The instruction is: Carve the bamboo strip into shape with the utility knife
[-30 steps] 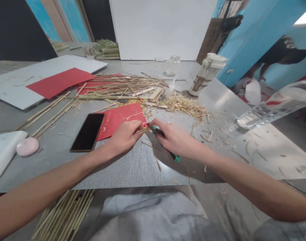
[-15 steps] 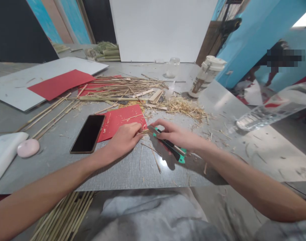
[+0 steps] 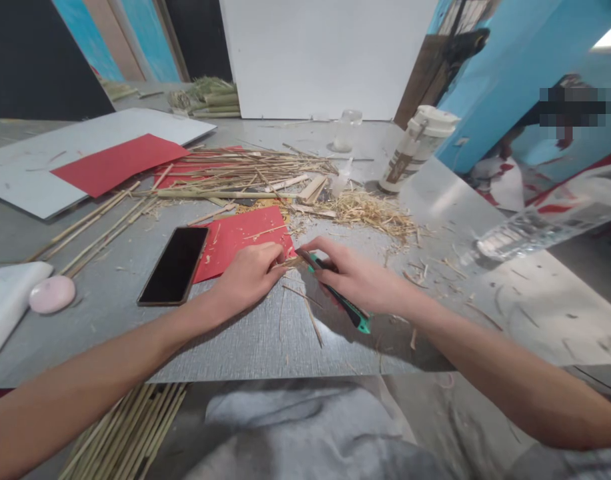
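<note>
A green and black utility knife is held in my right hand, its blade pointing left toward my other hand. My left hand is closed on a thin straw strip at the right corner of a red sheet. The strip's tip lies close to the knife blade; whether they touch cannot be made out. A black phone lies left of the red sheet. Thin loose strips rest on the table between my hands and the front edge.
Behind my hands lie a pile of thin stalks and straw shavings. A white bottle, a small jar and a clear plastic bottle are farther right. A pink oval object sits left. A person is at the back right.
The knife in my right hand has rolled, so its side shows narrower and its blade is turned more edge-on. My left hand has stayed about where it was.
</note>
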